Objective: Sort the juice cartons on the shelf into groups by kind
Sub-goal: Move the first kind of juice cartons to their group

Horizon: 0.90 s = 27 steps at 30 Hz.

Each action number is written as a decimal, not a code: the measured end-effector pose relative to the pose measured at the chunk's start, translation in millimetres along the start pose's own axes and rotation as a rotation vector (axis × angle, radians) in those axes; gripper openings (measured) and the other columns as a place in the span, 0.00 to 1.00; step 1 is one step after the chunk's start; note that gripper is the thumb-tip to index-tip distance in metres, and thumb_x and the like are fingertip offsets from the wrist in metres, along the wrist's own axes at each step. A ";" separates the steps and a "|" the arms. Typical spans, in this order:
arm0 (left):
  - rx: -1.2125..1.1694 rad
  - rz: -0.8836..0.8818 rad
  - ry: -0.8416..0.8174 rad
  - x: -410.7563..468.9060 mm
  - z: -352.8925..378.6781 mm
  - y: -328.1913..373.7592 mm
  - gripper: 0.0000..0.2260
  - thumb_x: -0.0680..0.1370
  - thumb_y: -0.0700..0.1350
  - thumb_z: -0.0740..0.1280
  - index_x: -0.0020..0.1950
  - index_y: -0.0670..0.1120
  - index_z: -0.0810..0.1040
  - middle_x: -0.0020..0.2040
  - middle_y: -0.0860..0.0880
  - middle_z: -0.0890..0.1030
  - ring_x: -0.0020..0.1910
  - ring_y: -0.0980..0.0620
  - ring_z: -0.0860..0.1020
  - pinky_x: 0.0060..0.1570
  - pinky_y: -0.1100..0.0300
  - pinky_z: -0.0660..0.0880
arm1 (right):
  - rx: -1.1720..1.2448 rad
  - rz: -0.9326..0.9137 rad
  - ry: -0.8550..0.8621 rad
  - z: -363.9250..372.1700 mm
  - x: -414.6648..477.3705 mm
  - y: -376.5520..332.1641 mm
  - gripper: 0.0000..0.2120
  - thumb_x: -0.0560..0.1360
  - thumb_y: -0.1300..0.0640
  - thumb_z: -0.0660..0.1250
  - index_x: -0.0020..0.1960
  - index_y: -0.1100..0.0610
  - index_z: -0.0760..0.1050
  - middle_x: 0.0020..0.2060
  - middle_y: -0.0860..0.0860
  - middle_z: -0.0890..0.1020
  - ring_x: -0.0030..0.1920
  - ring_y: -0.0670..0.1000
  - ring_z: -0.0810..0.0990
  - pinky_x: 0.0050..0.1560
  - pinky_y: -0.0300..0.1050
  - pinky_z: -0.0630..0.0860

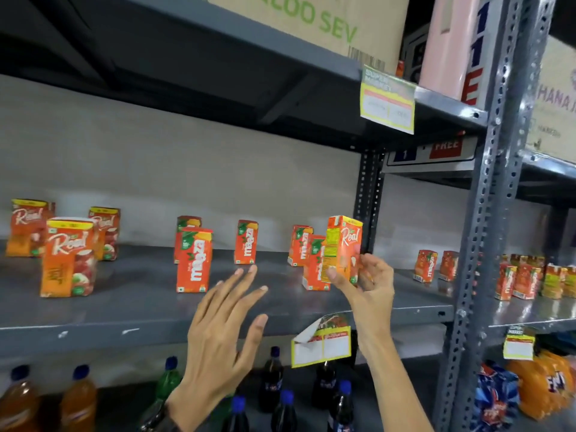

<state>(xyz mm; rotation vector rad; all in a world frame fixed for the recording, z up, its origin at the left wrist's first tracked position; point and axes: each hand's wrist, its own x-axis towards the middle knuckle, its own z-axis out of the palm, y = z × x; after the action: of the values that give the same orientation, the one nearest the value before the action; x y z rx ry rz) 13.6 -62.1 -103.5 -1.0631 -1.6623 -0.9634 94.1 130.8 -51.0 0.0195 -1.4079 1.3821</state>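
Observation:
My right hand (371, 282) grips an orange Real juice carton (344, 246), held upright just above the grey shelf (140, 310) at its right end. Three more Real cartons (67, 260) stand grouped at the left. Red Maaza cartons stand spread across the middle, one near the front (194, 260), one further back (246, 242), and two right behind the held carton (300, 246). My left hand (224, 332) hovers in front of the shelf edge, fingers spread, holding nothing.
A perforated steel upright (486, 244) bounds the shelf on the right; beyond it stand more small cartons (517, 282). Price tags (322, 344) hang off the shelf edges. Soft-drink bottles (274, 378) fill the shelf below. Cardboard boxes (311, 20) sit on the shelf above.

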 end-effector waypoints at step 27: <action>0.544 -0.312 0.354 -81.6 -300.5 -220.7 0.21 0.80 0.52 0.50 0.70 0.46 0.64 0.71 0.46 0.66 0.72 0.54 0.60 0.72 0.56 0.53 | -0.494 -0.002 -0.585 415.4 -152.9 -21.4 0.41 0.53 0.40 0.79 0.56 0.49 0.60 0.50 0.48 0.80 0.49 0.53 0.80 0.40 0.41 0.74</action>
<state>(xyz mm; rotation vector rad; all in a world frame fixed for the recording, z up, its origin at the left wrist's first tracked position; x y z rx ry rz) -92.4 -428.0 -126.5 -0.2586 -1.6740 -0.7670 -100.8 -265.7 -17.3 0.1089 -2.2084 1.0273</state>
